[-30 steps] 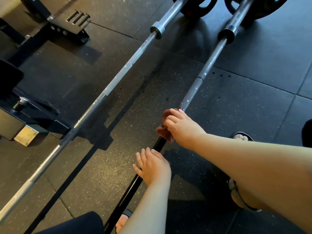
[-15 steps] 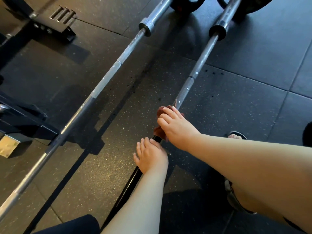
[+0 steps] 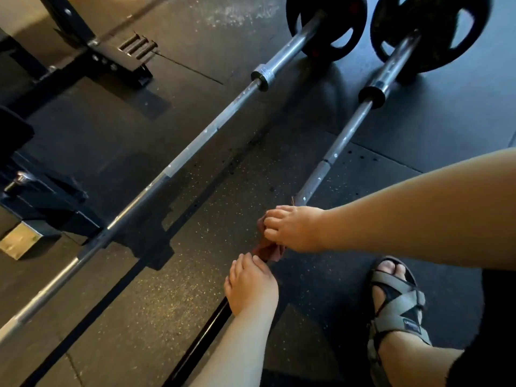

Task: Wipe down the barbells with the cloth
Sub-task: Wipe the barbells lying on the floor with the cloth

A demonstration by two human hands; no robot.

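Note:
Two barbells lie side by side on the black rubber floor, running from lower left to upper right. On the right barbell [image 3: 332, 152], my right hand [image 3: 293, 229] grips a reddish-brown cloth [image 3: 268, 251] wrapped round the shaft. Just below it, my left hand [image 3: 250, 286] curls over the darker lower part of the same shaft. The left barbell [image 3: 178, 166] is silver and untouched. Each bar carries a black weight plate [image 3: 326, 23] at its far end.
A black rack base [image 3: 92, 62] with bolts stands at the upper left. Dark equipment with a tan block [image 3: 19, 243] sits at the left edge. My sandalled right foot [image 3: 396, 305] rests on the floor right of the bar.
The view has tilted up, so the weight plates now show in full. My right hand with the cloth stays at about the same spot on the shaft, and my left hand has closed up just below it.

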